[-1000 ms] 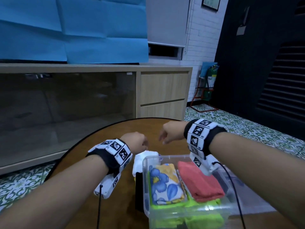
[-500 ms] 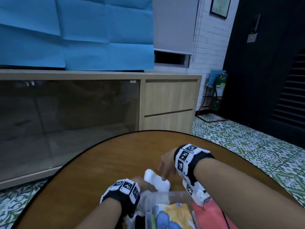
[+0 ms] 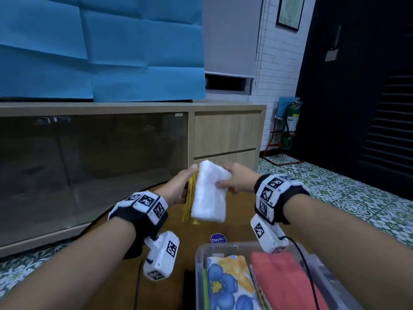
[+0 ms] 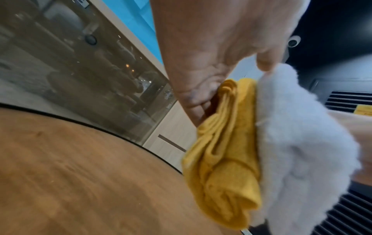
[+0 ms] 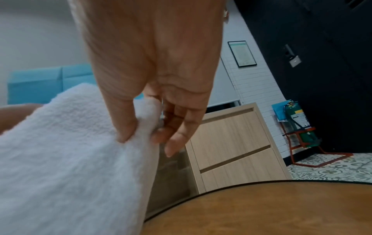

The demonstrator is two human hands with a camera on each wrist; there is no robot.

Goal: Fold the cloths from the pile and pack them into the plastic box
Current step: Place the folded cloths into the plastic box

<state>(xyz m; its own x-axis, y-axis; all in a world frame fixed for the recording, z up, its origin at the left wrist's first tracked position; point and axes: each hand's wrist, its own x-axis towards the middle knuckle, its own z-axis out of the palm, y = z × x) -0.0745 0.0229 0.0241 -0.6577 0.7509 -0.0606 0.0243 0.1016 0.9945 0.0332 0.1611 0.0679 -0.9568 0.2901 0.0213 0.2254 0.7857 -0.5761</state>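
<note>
Holding two folded cloths together upright above the table: left hand clamped on the yellow cloth and the near edge of the white cloth, right hand pinching the white cloth's upper right corner between thumb and fingers. Hanging with their long axis roughly vertical, well above and beyond the plastic box, which sits below and nearer the body, closer to the right arm. Probably needing a tip to flat and a pull back toward the body to land on the flowered cloth and red cloth already packed.
</note>
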